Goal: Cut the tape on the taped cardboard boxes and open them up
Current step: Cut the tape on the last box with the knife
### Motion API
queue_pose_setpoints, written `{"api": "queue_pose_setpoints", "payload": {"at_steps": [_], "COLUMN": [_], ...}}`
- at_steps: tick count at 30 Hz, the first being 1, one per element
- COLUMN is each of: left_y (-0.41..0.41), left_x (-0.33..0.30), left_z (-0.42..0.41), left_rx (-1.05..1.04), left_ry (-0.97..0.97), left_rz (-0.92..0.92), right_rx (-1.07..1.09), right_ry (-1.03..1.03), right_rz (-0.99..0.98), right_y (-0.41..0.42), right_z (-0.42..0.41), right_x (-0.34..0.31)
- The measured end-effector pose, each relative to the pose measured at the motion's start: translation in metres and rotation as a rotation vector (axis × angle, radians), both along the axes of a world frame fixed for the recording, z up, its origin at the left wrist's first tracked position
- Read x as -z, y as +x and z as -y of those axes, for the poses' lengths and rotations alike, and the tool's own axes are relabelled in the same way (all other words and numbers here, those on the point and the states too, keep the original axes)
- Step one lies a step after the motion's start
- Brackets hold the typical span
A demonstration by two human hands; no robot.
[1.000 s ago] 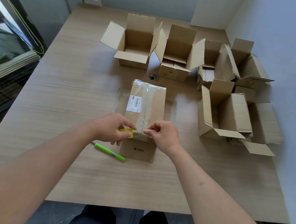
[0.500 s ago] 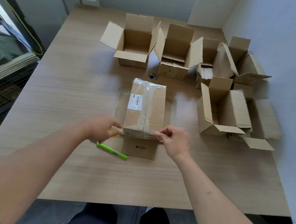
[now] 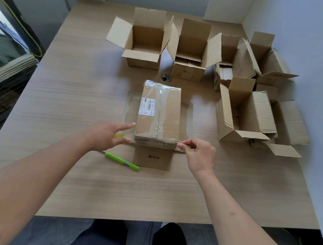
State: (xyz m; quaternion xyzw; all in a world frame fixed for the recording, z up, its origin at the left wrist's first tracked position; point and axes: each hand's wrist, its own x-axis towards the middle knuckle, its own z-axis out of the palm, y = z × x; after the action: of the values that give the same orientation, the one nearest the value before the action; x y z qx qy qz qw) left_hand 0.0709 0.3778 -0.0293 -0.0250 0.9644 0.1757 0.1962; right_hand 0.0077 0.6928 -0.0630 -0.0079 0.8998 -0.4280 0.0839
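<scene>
Nearest, cutter: green utility knife (image 3: 122, 161) lying on worktop (image 3: 75, 103), just below left hand.
Left hand (image 3: 106, 135): fingers spread, index tip touching taped box's left side.
Right hand (image 3: 198, 153): fingers pinching tape strip at box's near right corner.
Taped box (image 3: 159, 114): mid-worktop, top sealed, near flap folded down.
Far: opened boxes (image 3: 145, 42).

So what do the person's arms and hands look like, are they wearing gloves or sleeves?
No gloves or sleeves show: the left hand and right hand are bare, as are both forearms up to the frame edge. No rings, watch or bands are visible.
</scene>
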Motion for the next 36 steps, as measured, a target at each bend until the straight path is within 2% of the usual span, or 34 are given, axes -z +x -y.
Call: {"api": "queue_pose_setpoints", "payload": {"at_steps": [7, 23, 31, 34, 36], "left_y": [-0.009, -0.021, -0.021, -0.02, -0.02], "left_x": [0.019, 0.042, 0.05, 0.051, 0.052], "left_z": [0.007, 0.009, 0.006, 0.003, 0.002], "left_rx": [-0.019, -0.008, -0.049, -0.069, -0.079], "left_ry": [0.083, 0.048, 0.105, 0.134, 0.144], "left_rz": [-0.027, -0.156, -0.245, -0.241, -0.246], "right_rx": [0.039, 0.051, 0.25, 0.312, 0.334], "right_ry": [-0.006, -0.075, -0.431, -0.479, -0.44], "right_rz": [-0.021, 0.043, 0.344, 0.403, 0.37], "right_y": [-0.009, -0.018, -0.021, -0.027, -0.029], "right_z": [0.001, 0.006, 0.006, 0.004, 0.002], "right_x": [0.006, 0.035, 0.046, 0.049, 0.05]}}
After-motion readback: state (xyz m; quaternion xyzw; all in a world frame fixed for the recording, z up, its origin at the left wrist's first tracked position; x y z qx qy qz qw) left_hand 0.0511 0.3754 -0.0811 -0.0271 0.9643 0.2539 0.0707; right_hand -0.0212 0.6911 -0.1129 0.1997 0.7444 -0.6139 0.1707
